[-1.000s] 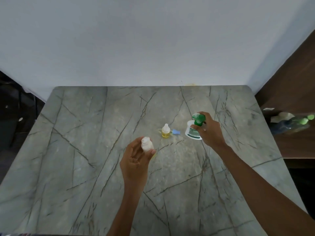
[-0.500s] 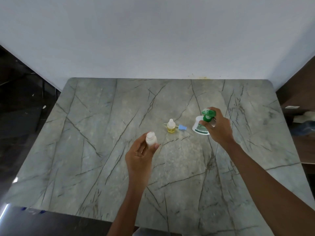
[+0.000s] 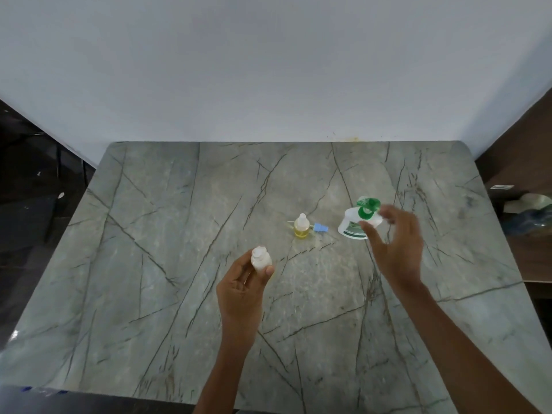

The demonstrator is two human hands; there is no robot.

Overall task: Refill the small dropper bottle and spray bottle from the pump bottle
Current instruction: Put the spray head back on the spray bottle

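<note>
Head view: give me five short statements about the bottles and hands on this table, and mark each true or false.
1. The left hand holds a small white bottle above the table. True.
2. The small bottle with yellow liquid is in the right hand. False: it stands on the table, with no hand on it.
3. A blue cap lies right beside the yellow bottle. True.
4. The pump bottle has a red top. False: its pump top is green.
5. The right hand is near the pump bottle with its fingers spread. True, though whether they touch it is unclear.
</note>
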